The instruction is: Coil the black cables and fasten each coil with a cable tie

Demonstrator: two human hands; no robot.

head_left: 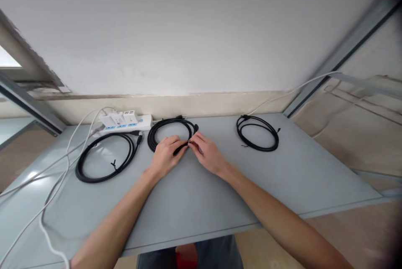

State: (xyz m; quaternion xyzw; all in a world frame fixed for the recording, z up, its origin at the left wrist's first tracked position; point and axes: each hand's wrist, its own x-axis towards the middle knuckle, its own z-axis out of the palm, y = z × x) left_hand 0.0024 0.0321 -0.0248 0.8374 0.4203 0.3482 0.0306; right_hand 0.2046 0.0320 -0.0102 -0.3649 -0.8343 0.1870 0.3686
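Note:
A coiled black cable [151, 137] lies on the grey table near the wall, between two other coils. My left hand [168, 151] is closed around the near side of this coil. My right hand [205, 151] pinches at the coil's near right side, its fingertips close to the left thumb. What the right fingertips pinch is too small to make out. The coil's connector ends show at its far side and upper right. To the left lies a second black cable coil [80, 166] with a small twist tie on it. A third black cable coil [270, 149] lies to the right.
A white power strip [146, 122] with white chargers [117, 118] plugged in stands against the wall at the left. White cords [67, 164] run across the table's left side. Metal posts [314, 89] rise at both sides. The table's front edge [188, 239] is close to my legs.

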